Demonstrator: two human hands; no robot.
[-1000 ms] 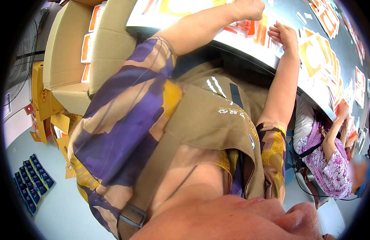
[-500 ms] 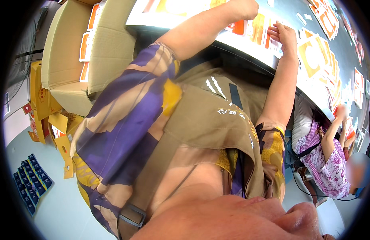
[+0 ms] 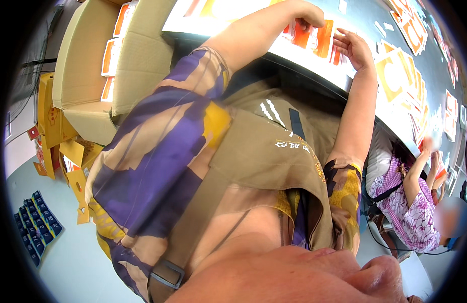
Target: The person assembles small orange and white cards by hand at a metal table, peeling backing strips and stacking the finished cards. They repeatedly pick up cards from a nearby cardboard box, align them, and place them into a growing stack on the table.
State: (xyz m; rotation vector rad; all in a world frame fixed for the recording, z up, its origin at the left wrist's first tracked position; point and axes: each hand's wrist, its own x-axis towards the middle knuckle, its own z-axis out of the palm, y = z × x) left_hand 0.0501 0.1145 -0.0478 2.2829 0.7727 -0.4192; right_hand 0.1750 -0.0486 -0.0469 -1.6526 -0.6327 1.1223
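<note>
At one o'clock on the tabletop [image 3: 367, 15], orange packets [image 3: 322, 40] lie between the curled left hand [image 3: 309, 13], its grip unclear, and loosely spread right hand [image 3: 356, 50], seemingly being arranged, the next move likely calling for light pinching.

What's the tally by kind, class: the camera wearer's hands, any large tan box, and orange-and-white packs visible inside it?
Left hand and right hand: 2
Large tan box: 1
Orange-and-white packs visible inside: 3
Total: 6
</note>
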